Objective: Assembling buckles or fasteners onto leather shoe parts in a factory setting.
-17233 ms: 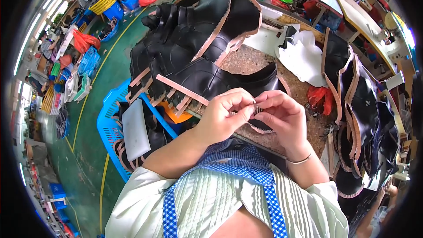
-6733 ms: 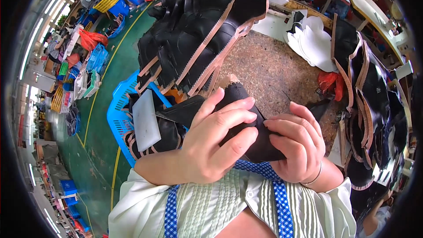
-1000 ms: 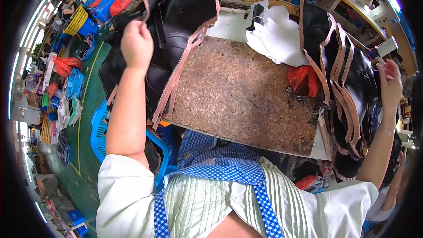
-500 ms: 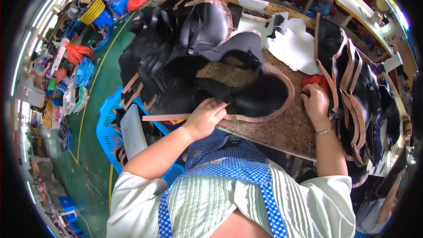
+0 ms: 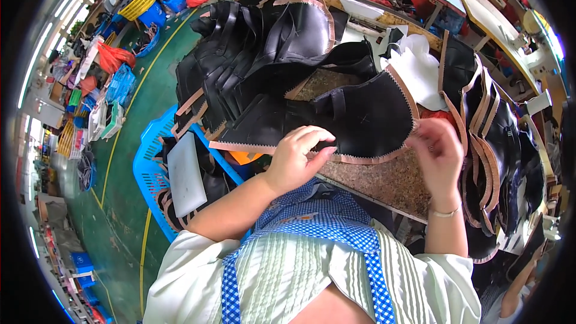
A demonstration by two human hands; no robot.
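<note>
Well, the worktable [image 5: 384,183] leaves little bare room, so how things lie on it matters. A big heap of black pieces [image 5: 222,78] crowds its far left corner, and another pile of black pieces [image 5: 489,126] lies along the right edge. Below the near left corner stands the blue basket [image 5: 144,168].

Between those piles, a single black piece [image 5: 372,114] stretches along the near edge, its left end up against the heap and its rounded end toward the right edge. I'd ease that left end clear of the heap, since a snag there could drag other pieces along. It would also sit better flat, without the curl.

From where I stand, the right hand [image 5: 439,150] is blurred beside the rounded end; I can't tell whether its fingers grip anything. The left hand [image 5: 303,156] bends over the near edge of the piece, thumb and forefinger tips apart; whether its other fingers pinch, I can't make out. A light, steady left hand seems best, with the right touching only the pink zigzag border [image 5: 366,159] and sparing the smooth face around the small cross mark [image 5: 364,119].
</note>
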